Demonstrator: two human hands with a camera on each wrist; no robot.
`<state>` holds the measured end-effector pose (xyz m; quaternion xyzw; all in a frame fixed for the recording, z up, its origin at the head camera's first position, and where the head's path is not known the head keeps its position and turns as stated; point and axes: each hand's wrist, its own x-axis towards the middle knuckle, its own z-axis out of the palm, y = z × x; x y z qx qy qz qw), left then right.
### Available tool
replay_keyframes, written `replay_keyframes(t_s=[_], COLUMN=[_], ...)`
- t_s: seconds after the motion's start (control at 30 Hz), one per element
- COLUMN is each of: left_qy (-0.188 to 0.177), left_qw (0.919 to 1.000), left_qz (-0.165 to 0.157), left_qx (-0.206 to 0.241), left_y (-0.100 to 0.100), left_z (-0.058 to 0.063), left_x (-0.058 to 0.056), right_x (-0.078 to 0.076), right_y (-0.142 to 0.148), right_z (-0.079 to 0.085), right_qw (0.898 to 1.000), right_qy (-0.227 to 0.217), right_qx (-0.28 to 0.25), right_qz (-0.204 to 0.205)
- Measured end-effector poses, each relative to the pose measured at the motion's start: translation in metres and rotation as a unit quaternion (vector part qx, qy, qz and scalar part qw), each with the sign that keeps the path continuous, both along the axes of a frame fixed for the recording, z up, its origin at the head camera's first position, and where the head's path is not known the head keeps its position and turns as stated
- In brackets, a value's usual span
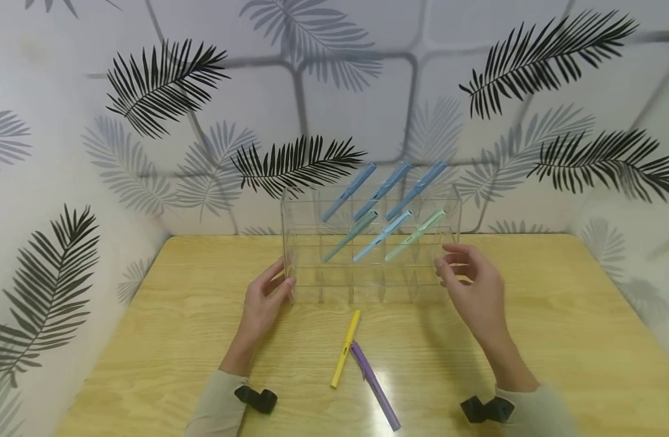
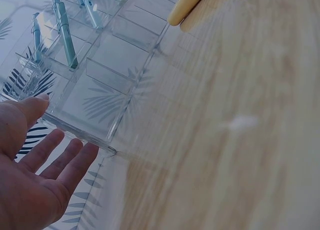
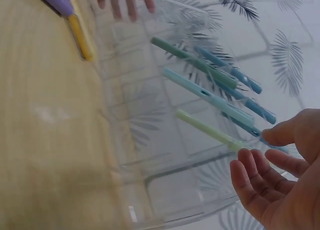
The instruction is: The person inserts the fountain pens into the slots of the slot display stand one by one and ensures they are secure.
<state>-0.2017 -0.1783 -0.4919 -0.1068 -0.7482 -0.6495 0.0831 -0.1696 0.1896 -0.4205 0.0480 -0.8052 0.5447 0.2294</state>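
A clear acrylic pen rack (image 1: pixel 369 285) with tiers of compartments stands on the table near the wall. Three blue pens (image 1: pixel 380 191) lean in its upper tier. Below them lean a dark green pen (image 1: pixel 349 237), a light blue pen (image 1: pixel 382 237) and a pale green pen (image 1: pixel 416 235). My left hand (image 1: pixel 263 303) holds the rack's left side panel, thumb at the front and fingers outside in the left wrist view. By the rack's right edge is my right hand (image 1: pixel 476 291), its fingers loosely bent with nothing between them; whether it touches the panel is unclear.
In front of the rack, a yellow pen (image 1: pixel 345 349) and a purple pen (image 1: pixel 375 385) lie on the wooden table (image 1: pixel 176 340), the purple one's upper end against the yellow. Behind the rack rises a wall (image 1: pixel 356 109) with a leaf pattern.
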Motion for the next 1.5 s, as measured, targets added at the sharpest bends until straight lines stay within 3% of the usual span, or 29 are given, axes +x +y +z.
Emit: replay_keyframes(t_s=[0.4, 0.73, 1.17, 1.5], left_qy=[-0.003, -0.015, -0.01, -0.013], left_qw=[1.0, 0.9998, 0.9999, 0.9999], left_qz=[0.005, 0.012, 0.004, 0.004], left_qx=[-0.007, -0.007, -0.005, -0.006], left_y=[-0.001, -0.003, -0.002, -0.001], left_z=[-0.002, -0.001, 0.001, 0.003], left_x=[-0.002, 0.003, 0.0, -0.001], right_x=[0.023, 0.037, 0.048, 0.054], right_y=[-0.023, -0.059, -0.075, -0.086], right_z=[-0.031, -0.051, -0.061, -0.064], right_qw=[0.993, 0.975, 0.956, 0.941], right_qy=[-0.07, -0.158, -0.183, -0.176], right_qx=[-0.007, 0.047, 0.085, 0.184], right_qz=[0.098, 0.149, 0.214, 0.222])
